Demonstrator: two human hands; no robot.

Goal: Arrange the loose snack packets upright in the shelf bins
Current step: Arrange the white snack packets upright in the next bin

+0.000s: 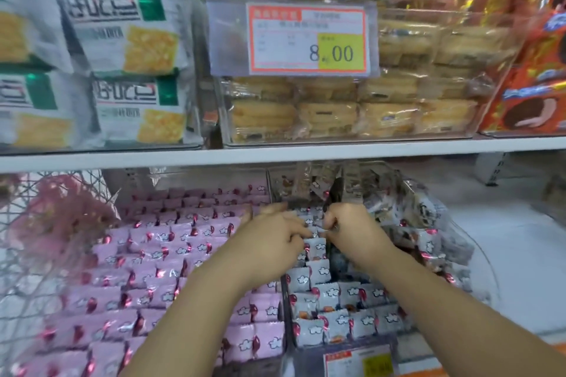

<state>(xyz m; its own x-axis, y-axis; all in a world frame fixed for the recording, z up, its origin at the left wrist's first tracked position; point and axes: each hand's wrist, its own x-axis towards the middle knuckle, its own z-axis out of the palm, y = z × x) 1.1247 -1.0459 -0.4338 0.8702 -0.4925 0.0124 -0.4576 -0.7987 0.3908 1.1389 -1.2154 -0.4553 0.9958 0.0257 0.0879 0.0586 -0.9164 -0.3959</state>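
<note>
Both hands meet over the middle of the clear plastic bin (286, 315) on the right. The left hand (275, 236) and right hand (352, 226) curl their fingers (298, 231) onto the small grey-white foil snack packets (317, 246) directly between them, pinching packet tops. The rows run front to back, away from the person. Loose packets heap along the bin's right side, nearer the right hand. The white shelf board (275, 156) overhead limits lifting room.
</note>
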